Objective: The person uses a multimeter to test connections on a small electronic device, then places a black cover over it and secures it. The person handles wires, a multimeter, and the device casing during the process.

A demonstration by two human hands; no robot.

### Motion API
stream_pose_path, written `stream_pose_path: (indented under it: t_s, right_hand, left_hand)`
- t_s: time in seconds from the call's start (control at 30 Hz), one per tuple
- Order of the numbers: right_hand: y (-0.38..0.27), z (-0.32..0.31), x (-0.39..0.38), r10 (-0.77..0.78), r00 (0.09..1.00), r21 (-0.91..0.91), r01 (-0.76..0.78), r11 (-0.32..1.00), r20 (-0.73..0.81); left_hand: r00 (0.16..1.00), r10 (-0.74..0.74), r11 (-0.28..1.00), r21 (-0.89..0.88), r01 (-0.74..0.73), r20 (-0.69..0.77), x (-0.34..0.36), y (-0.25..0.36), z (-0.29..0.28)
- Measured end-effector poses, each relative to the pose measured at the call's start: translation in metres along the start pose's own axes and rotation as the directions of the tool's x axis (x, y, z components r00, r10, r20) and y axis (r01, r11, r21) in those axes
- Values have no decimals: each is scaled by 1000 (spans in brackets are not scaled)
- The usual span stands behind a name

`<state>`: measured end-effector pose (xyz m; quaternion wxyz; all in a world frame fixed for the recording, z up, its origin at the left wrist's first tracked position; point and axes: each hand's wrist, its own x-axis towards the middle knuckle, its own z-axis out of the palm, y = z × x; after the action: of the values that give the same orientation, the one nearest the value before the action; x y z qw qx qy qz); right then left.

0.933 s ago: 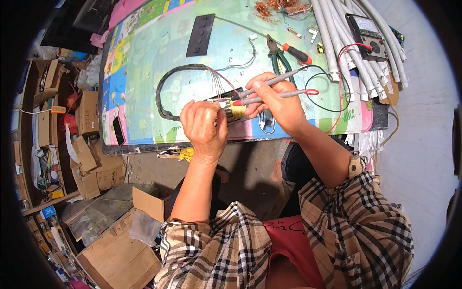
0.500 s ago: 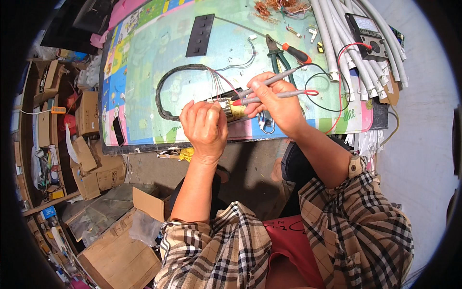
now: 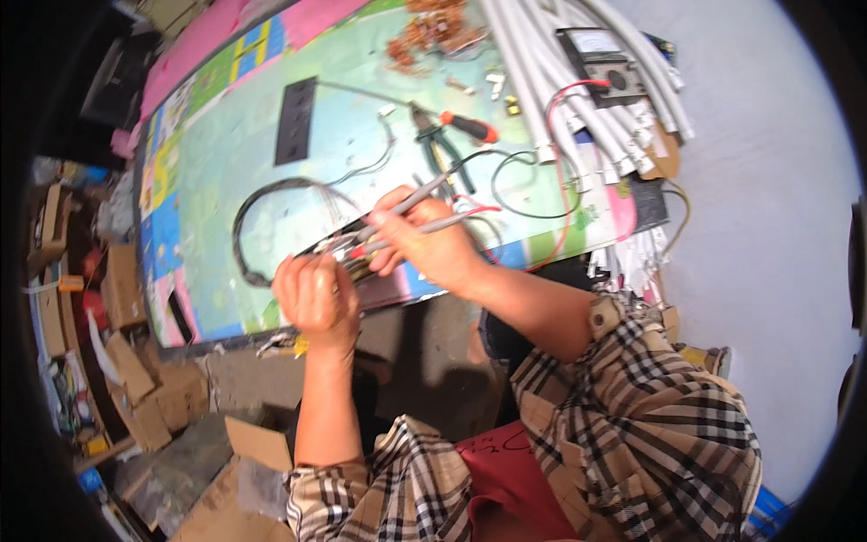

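Note:
My left hand [image 3: 316, 298] is closed on a small wired component [image 3: 348, 253] with a yellowish part, at the mat's front edge; its fingertips are hidden. My right hand [image 3: 424, 239] grips two grey test probes [image 3: 421, 193], one with a red tip, angled down onto that component. A thick black cable [image 3: 253, 200] loops leftward from the component, with thin wires beside it. Beyond my right hand lie green-handled pliers [image 3: 429, 140] and an orange-black screwdriver [image 3: 470, 125]. The probe leads run toward an analogue multimeter [image 3: 596, 63] at the back right.
White flexible tubes [image 3: 533, 99] pile along the patterned mat's [image 3: 190, 208] right side. A black panel [image 3: 295, 122], loose connectors and copper scraps [image 3: 424, 32] lie farther back. Cardboard boxes [image 3: 124, 285] and shelving stand left of the table; a pale surface [image 3: 759, 226] is at right.
The whole view has shifted and slightly turned, so the table and hands appear farther left, with the hands lower. Both hands keep their grips, the probes still at the component.

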<state>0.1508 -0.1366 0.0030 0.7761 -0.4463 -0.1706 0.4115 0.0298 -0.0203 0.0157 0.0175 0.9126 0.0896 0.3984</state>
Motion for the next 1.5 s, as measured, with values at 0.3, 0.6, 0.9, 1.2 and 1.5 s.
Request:
stream_pose_path:
  t_s: [0.3, 0.6, 0.9, 1.2, 1.5]
  right_hand:
    - [-9, 3, -4, -37, 999, -38, 36, 999, -15]
    - [-7, 2, -3, -55, 998, -54, 54, 997, -14]
    - [-5, -4, 3, -17, 999, -40, 15, 999, -37]
    - [-37, -41, 20, -148, 969, -95, 131, 987, -197]
    - [-46, -61, 32, -233, 906, -109, 207, 972, -353]
  left_hand:
    - [1000, -14, 1000, -28, 14, -6, -1, 1, 3]
    - [1000, -14, 999, -33, 13, -5, 1, 1, 4]
    - [999, -19, 999, -49, 21, 42, -2, -4, 4]
    - [978, -207, 975, -79, 207, 16, -2, -24, 1]
    - [959, -272, 950, -139, 281, 78, -2, -13, 8]
